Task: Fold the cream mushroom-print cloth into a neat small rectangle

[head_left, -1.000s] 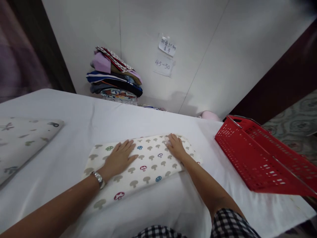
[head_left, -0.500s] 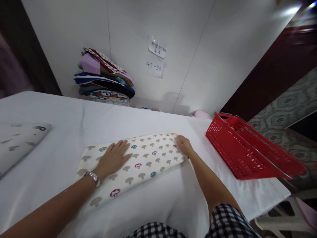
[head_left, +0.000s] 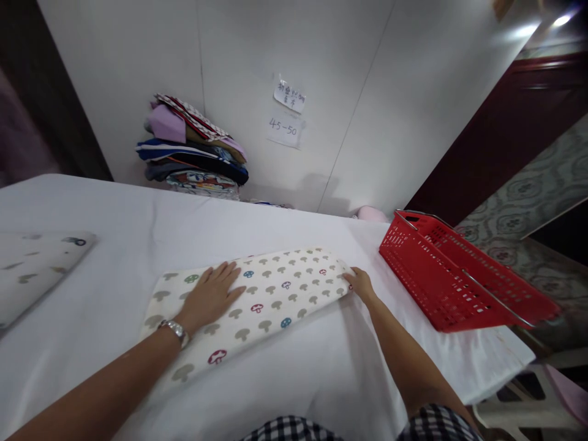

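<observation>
1. Now, as the head camera sees it, the cloth (head_left: 294, 300) lies folded on the white table (head_left: 229, 226), to the left of the red basket (head_left: 422, 275).
2. The right hand (head_left: 362, 285) has moved from the cloth's top out to its right end. Its fingers are bunched there and look to be pinching the edge, though the tips are hard to make out.
3. The left hand (head_left: 209, 297) hasn't budged: palm down on the cloth, fingers only slightly spread, thumb held apart.
4. So, I'd judge, the cloth is pinned on one side and gripped on the other, which should let that end be straightened without the whole piece sliding.
5. On the wall (head_left: 349, 49), the lower note (head_left: 283, 130) reads "45-50". The upper note (head_left: 289, 97) carries two lines of handwritten Chinese, too blurred for me to read surely.
6. I spot no brand anywhere.
</observation>
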A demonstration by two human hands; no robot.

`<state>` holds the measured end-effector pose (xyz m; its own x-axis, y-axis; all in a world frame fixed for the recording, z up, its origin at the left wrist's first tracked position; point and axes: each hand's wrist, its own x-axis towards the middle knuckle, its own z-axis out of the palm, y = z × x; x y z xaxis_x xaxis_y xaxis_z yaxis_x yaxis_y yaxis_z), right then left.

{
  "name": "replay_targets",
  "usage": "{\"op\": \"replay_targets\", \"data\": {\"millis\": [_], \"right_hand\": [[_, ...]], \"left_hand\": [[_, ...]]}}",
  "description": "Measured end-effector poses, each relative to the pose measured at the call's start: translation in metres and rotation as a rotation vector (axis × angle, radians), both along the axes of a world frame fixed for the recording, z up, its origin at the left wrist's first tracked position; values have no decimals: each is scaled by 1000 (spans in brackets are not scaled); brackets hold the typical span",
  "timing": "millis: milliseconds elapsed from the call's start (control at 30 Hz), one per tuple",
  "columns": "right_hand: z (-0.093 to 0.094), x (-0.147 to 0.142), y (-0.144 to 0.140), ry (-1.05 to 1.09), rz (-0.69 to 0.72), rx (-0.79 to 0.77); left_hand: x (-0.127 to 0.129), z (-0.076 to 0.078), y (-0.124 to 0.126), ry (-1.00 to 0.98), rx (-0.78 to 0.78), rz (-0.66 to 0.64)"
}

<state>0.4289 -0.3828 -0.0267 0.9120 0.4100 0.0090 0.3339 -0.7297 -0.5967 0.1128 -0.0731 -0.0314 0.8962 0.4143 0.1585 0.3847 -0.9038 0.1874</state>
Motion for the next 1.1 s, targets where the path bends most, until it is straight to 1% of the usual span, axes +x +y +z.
{"op": "replay_targets", "data": {"millis": [67, 167, 233, 300, 367, 433, 467, 533, 567, 600, 667, 733, 800, 867, 933, 1033, 1100], "right_hand": [[-1, -2, 0, -41, 3, 21], [-3, -4, -3, -97, 14, 12], [0, -6, -3, -197, 23, -46], [6, -14, 2, -374, 56, -127], [11, -31, 16, -555, 150, -156], [12, -60, 36, -643, 320, -120], [10, -78, 46, -654, 427, -113], [5, -112, 63, -627, 645, -158], [1, -126, 68, -603, 713, -187], [-2, -137, 71, -581, 756, -215], [-8, -148, 72, -550, 780, -247], [-11, -148, 68, -541, 777, -255], [-13, -144, 65, -543, 773, -249], [-14, -141, 64, -548, 770, -238], [-15, -142, 64, -552, 760, -221], [-18, -145, 65, -550, 733, -183], [-19, -145, 65, -542, 718, -152]], "left_hand": [[0, -1, -1, -18, -2, 6], [0, -2, -2, -60, -12, 6], [0, -3, -2, -79, -23, -1], [1, -4, -2, -83, -29, -4], [0, -5, -1, -75, -33, -6], [0, -5, -1, -64, -36, -10], [0, -5, -1, -61, -34, -11], [0, -5, -2, -66, -22, -9], [0, -5, -3, -71, -16, -8], [-1, -4, -4, -74, -12, -8], [-3, -2, -6, -74, -13, -15], [-8, 2, -9, -67, -26, -17], [-20, 6, -13, -70, -37, -1], [-37, 8, -18, -85, -46, 41], [-59, 8, -22, -120, -55, 115], [-90, 4, -28, -230, -102, 311], [-107, 3, -31, -332, -171, 464]]}}
